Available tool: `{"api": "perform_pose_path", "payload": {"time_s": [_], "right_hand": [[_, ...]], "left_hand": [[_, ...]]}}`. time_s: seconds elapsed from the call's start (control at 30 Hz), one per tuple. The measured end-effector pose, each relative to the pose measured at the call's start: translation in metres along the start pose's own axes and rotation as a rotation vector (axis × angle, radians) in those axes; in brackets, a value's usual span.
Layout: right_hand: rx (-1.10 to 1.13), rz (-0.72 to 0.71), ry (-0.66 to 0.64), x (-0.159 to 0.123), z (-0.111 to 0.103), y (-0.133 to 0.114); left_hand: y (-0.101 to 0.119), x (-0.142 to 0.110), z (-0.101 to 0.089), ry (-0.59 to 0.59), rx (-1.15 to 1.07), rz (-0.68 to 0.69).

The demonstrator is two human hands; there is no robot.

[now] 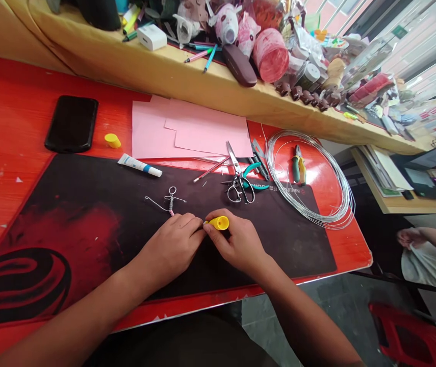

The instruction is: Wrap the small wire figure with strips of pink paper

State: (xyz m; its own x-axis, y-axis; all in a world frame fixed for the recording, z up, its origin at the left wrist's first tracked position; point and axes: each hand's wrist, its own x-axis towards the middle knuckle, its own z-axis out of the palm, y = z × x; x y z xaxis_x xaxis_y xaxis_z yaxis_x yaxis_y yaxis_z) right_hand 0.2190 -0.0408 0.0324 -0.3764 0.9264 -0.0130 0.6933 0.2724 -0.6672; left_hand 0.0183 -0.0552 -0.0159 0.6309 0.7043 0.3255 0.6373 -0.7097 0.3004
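Note:
A small wire figure (171, 204) with a loop head, thin bent arms and a coiled body lies over the dark desk mat (279, 239). Pink material shows at its lower end, where it runs under my left hand (177, 242). The fingers of that hand are closed round the figure's hidden lower part. My right hand (238, 239) grips a small yellow tube (220, 223), its hollow end facing up toward me. The tube's other end points at my left fingertips, and both hands meet there; whether it touches the wire is hidden.
Beyond the hands lie scissors (236, 176), a white glue tube (140, 165), a yellow cap (112, 140), pink paper (202, 127) and a phone (71, 124). At right are a wire coil (340, 199) and pliers (299, 165). Another person's hand (411, 237) shows far right.

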Motion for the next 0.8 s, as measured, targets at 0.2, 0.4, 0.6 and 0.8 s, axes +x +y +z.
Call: {"api": "perform_pose_path", "payload": {"time_s": [0.2,0.4,0.6,0.8], "right_hand": [[-0.056,0.024,-0.017,0.0,0.0,0.002],[-0.087,0.045,-0.013,-0.004,-0.004,0.004],[-0.112,0.068,-0.011,-0.009,-0.012,0.009],[-0.114,0.103,0.03,-0.016,-0.02,0.018]], "left_hand": [[0.002,0.001,-0.002,-0.024,0.013,-0.01],[0.002,0.001,-0.001,-0.003,0.044,-0.003],[0.002,0.002,-0.001,-0.03,0.041,-0.004],[0.002,0.003,-0.003,-0.042,0.029,-0.012]]}}
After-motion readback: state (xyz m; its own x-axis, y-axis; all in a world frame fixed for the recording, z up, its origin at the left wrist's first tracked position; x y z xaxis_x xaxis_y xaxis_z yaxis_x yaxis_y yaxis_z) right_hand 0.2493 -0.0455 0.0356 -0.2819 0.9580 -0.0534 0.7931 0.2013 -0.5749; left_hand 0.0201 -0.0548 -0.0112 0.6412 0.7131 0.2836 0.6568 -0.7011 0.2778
